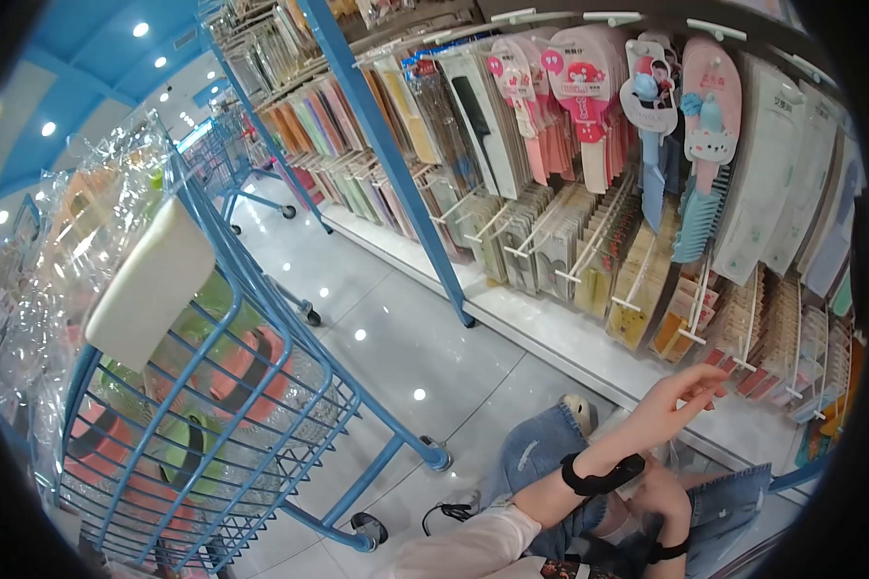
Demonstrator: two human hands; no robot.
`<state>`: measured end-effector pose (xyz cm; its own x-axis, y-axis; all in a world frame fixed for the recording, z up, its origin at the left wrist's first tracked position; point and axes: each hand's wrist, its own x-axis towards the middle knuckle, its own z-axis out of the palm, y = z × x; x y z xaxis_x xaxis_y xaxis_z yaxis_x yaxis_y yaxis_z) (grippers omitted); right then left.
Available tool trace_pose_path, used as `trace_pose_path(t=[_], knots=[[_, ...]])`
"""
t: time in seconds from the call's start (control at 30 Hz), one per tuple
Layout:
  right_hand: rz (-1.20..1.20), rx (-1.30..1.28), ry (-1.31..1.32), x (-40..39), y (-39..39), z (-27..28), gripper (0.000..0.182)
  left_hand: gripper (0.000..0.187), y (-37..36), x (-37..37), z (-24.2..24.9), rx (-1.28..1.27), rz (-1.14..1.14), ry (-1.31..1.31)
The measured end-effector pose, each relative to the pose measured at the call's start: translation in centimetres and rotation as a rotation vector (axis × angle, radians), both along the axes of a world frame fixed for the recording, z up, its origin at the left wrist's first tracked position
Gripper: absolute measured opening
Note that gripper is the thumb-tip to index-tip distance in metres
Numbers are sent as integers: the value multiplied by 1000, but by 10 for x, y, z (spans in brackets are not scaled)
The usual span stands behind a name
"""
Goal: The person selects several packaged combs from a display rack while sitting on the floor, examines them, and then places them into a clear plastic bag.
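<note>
Right hand reaching for the lowest hooks of the display rack

The right hand, grip open with fingers spread and holding nothing, points at the small packets hanging low on the rack, just ahead and to its right. The left hand rests lower, by the knee, its grip hidden.

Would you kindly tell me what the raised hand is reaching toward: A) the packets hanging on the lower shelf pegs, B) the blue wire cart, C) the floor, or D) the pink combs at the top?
A: the raised hand, with its fingers stretched out, is next to the packets on the lower pegs, well away from the blue wire cart.
</note>
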<state>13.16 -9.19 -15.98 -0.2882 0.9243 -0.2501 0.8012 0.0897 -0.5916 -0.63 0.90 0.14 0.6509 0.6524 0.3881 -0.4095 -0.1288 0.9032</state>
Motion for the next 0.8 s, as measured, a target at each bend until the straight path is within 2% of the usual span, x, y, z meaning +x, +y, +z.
trace_pose_path(t=[0.07, 0.1, 0.2, 0.27, 0.3, 0.4, 0.5, 0.7, 0.8], knots=[[-124, 32, 39, -9, -3, 50, 54, 28, 2, 0, -3, 0, 12, -15], [-116, 36, 17, -7, -4, 50, 52, 28, 2, 1, -5, -6, 15, -23], [-249, -127, -160, -10, -4, 32, 73, 28, 1, 7, -7, -7, 45, -39], [-313, -12, -230, -4, -4, -5, 67, 28, -1, 7, -6, -2, 20, -3], [-343, 44, -266, -5, -3, -7, 65, 28, -2, 7, -6, 0, 9, 15], [-264, -144, -279, -7, 3, 3, 58, 28, -4, 11, -5, 21, -13, 49], [-265, -47, -171, -14, -3, 51, 46, 28, -8, 14, -3, 50, -3, 15], [-179, -25, -113, 9, -38, 82, 56, 28, -8, 13, -12, -24, 27, 18], [-44, 105, 23, 38, -72, 109, 61, 28, -12, 10, -12, 40, 8, 228]])
